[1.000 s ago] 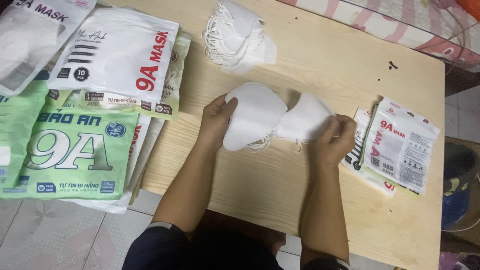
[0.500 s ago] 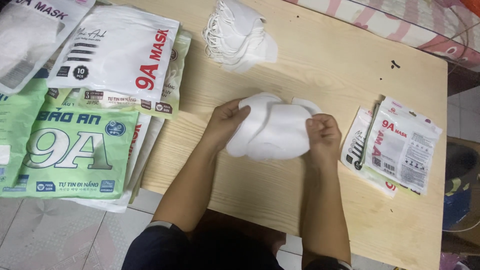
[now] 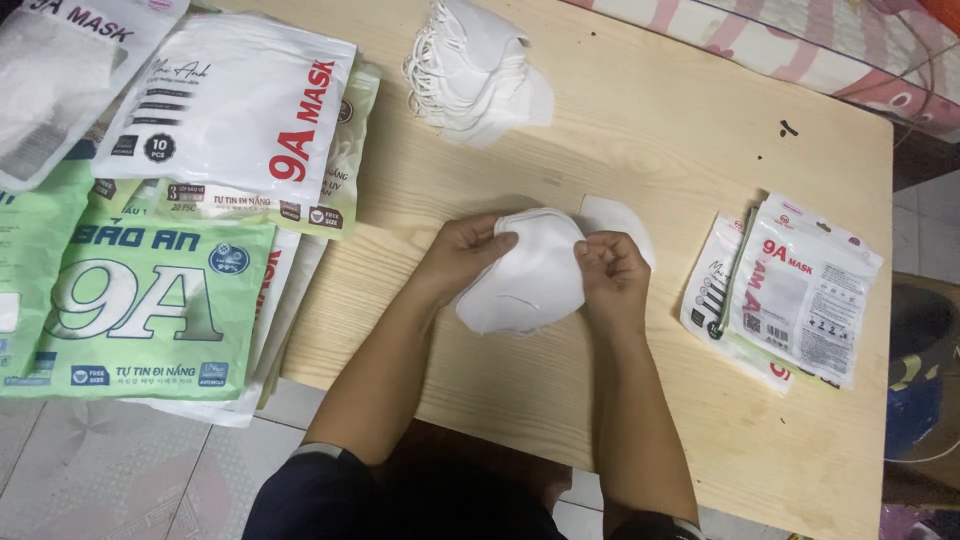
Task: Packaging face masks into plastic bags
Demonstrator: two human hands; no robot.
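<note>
A small stack of folded white face masks (image 3: pixel 528 278) lies between my hands over the middle of the wooden table (image 3: pixel 640 130). My left hand (image 3: pixel 468 252) grips its left edge with the thumb on top. My right hand (image 3: pixel 610 270) pinches its right edge. One more white mask (image 3: pixel 618 216) pokes out flat on the table behind my right hand.
A loose pile of white masks (image 3: pixel 478 68) with ear loops sits at the table's far side. Small mask packets (image 3: pixel 790 285) lie stacked at the right. Large white (image 3: pixel 235 105) and green (image 3: pixel 140 300) mask bags overlap at the left edge. Tiled floor (image 3: pixel 90 470) shows below.
The two masks that my hands held spread apart have been brought together into one stack. Both hands have closed in toward each other on it.
</note>
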